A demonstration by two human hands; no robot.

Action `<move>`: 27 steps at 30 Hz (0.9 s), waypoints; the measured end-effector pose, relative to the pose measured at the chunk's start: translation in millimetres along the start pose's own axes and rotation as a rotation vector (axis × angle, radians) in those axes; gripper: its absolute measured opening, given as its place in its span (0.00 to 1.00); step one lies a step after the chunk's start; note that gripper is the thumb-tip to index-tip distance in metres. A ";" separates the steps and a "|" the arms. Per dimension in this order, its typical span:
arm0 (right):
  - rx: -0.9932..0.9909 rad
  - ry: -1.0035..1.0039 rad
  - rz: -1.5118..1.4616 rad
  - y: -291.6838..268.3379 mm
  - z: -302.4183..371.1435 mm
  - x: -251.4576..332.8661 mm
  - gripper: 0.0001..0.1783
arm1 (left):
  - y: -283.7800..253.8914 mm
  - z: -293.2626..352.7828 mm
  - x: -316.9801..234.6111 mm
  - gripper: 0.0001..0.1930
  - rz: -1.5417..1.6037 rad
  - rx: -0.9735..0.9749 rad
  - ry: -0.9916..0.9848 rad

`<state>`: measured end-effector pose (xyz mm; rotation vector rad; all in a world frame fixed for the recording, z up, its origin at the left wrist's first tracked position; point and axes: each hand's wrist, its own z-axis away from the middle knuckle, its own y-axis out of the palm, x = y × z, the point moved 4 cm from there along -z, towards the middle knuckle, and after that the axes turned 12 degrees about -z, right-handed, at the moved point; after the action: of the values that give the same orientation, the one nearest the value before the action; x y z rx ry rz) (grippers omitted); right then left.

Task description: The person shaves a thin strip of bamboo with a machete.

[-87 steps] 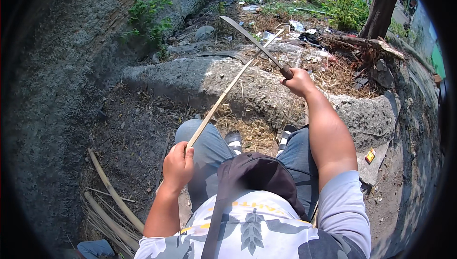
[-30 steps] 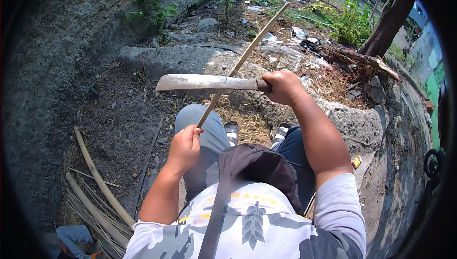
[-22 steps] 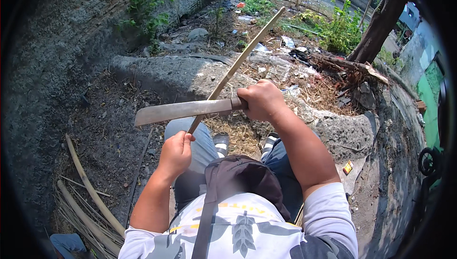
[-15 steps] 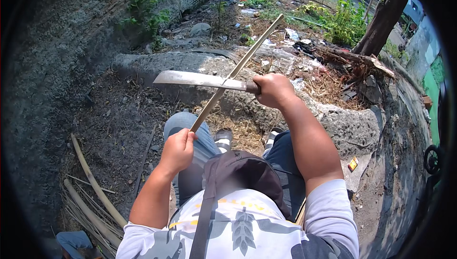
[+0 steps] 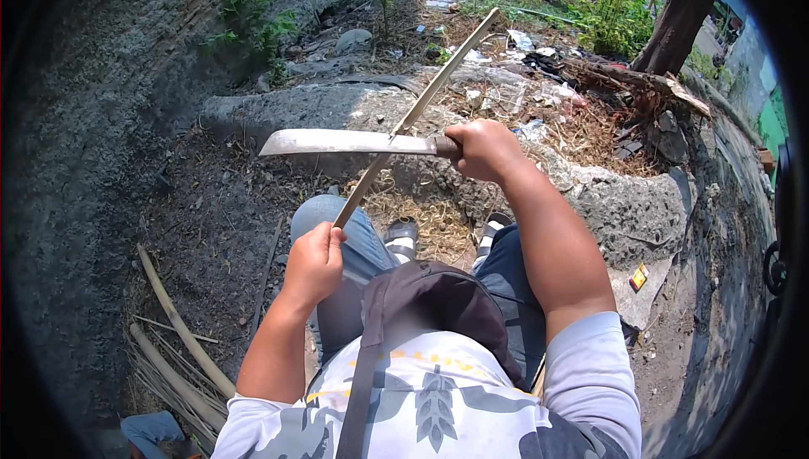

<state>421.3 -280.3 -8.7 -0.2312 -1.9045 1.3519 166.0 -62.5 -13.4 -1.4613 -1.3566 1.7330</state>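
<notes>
Mid-frame, the strip crosses the machete. The left hand has its fingers closed round the strip's lower end: likely light, springy, best held there. The right hand grips the machete, probably heavier, by its handle.

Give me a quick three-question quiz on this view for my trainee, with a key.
1. Open: What does the right hand grip?
2. True or false: The left hand is empty.
3. Multiple choice: In which part of the view does the small yellow packet lie? A) upper left; B) lower left; C) right side.

Key:
1. The machete, by its handle.
2. False: it holds a pale wooden strip, which the machete's blade crosses.
3. C.
</notes>
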 end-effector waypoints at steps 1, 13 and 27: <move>-0.038 0.009 0.030 0.5 1.6 4.8 0.12 | 0.1 -0.5 2.8 0.13 -0.009 -0.019 0.012; 0.000 0.184 -0.009 8.2 -7.6 -5.0 0.11 | 5.6 -0.8 3.3 0.15 -0.058 0.020 0.015; -0.009 0.077 0.062 -1.1 -3.7 -0.6 0.13 | -8.8 14.0 9.1 0.11 -0.125 -0.055 0.041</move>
<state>424.5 -278.3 -7.5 -0.3447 -1.8531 1.3564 148.3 -56.6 -10.4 -1.4023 -1.4520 1.5909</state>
